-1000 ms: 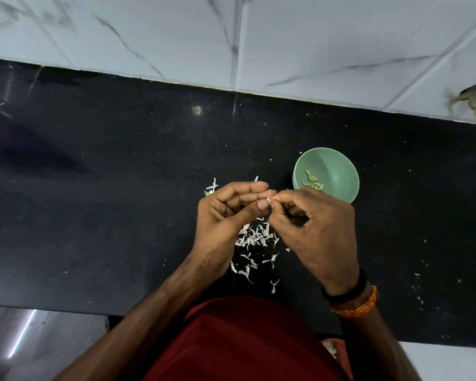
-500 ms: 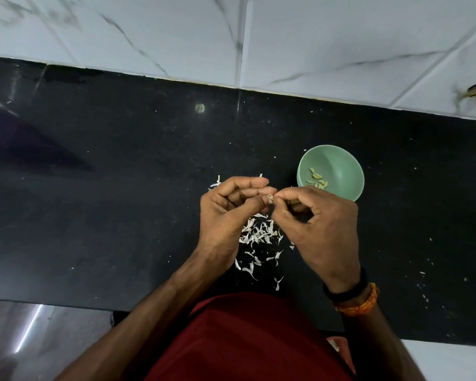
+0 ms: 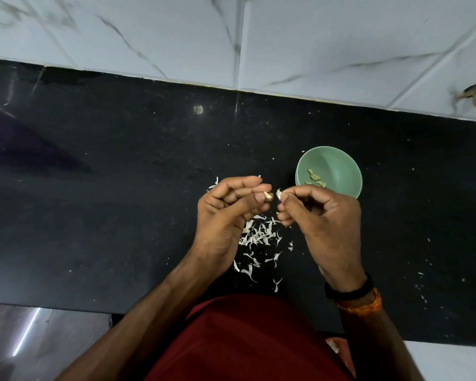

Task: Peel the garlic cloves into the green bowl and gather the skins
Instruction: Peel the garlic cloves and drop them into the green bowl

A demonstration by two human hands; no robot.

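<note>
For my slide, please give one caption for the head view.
Left hand pinches a garlic clove; right hand pulls skin beside the green bowl.

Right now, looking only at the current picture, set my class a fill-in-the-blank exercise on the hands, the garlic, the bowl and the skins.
1. The left hand pinches a small garlic clove between thumb and ____.
2. The peeled pale cloves lie inside the round ____ bowl.
3. The loose white papery skins lie scattered on the ____ stone counter.
4. The right hand pinches a torn piece of ____.

Missing words: fingers; green; black; skin
</note>
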